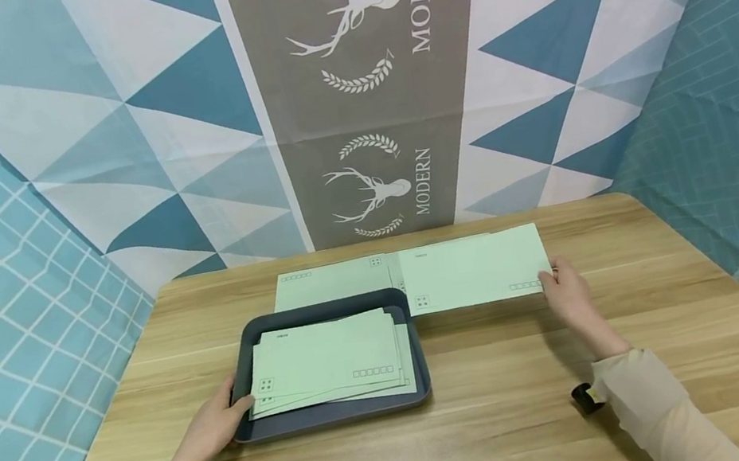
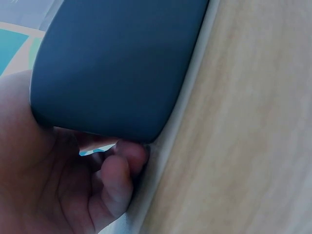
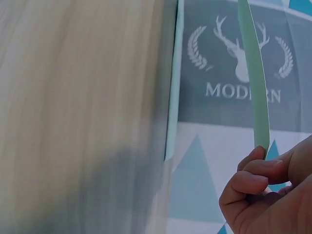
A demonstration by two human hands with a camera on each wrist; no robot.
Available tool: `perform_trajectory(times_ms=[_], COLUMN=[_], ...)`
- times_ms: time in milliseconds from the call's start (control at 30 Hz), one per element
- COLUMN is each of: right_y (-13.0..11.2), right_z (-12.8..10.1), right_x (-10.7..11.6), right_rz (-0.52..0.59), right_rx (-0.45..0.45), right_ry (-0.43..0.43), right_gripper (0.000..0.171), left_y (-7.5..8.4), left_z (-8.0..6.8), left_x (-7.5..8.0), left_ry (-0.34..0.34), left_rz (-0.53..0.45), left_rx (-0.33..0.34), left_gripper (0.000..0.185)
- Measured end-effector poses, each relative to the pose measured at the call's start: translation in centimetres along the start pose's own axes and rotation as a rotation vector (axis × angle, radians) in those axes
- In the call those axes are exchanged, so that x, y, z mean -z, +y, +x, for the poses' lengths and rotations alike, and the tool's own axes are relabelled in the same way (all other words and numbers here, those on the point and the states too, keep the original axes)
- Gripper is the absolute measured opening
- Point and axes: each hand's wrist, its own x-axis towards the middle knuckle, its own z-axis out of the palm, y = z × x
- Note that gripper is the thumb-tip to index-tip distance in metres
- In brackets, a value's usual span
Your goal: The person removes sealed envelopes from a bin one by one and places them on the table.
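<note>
Gripping the near-left corner of the dark tray (image 1: 341, 416) with curled fingers, left hand (image 1: 209, 433), stack of green envelopes (image 1: 328, 359) inside it, right hand (image 1: 568, 296) pinching the raised green envelope (image 1: 473, 269) by its right edge, another envelope (image 1: 330, 282) flat behind the tray, wooden table (image 1: 501, 419), patterned backdrop (image 1: 361, 87) beyond.

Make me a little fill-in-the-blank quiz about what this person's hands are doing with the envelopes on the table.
1. The left hand grips the corner of the dark grey ____, which holds a stack of green envelopes.
2. The right hand pinches one green envelope by its ____ edge, as the head view shows it.
3. Everything rests on a ____ table.
4. Another green envelope lies flat ____ the tray, towards the backdrop.

Missing words: tray; right; wooden; behind
</note>
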Motion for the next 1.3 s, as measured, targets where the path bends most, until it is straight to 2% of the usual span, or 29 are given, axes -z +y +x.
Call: perform_trajectory(times_ms=[233,400,533,833,1033,1300], right_y=[1.3,1.7,1.6,1.6,1.6,2.0], right_z=[0.0,0.0,-0.2,-0.8,-0.8,-0.6], right_x=[0.3,-0.1,-0.6,-0.5,-0.6,-0.8], right_rz=[-0.07,-0.17,-0.203,-0.19,-0.203,-0.229], right_rx=[-0.031,-0.035,-0.037,-0.029,-0.014,-0.016], right_ry=[-0.064,-0.093,-0.125,-0.192,-0.191,-0.214], right_gripper=[0.043,0.042,0.038,0.037,0.033,0.041], left_y=[-0.1,-0.2,-0.2,-0.1,0.1,0.1], left_z=[0.1,0.1,0.2,0.1,-0.1,-0.1], left_x=[-0.1,-0.1,-0.1,-0.1,0.1,0.0], left_ry=[-0.005,-0.009,-0.011,-0.015,-0.011,-0.008], left_rz=[0.008,0.011,0.012,0.005,-0.022,-0.019], left_rx=[-0.003,0.002,0.002,0.007,0.014,0.01], left_gripper=[0.065,0.066,0.067,0.066,0.066,0.065])
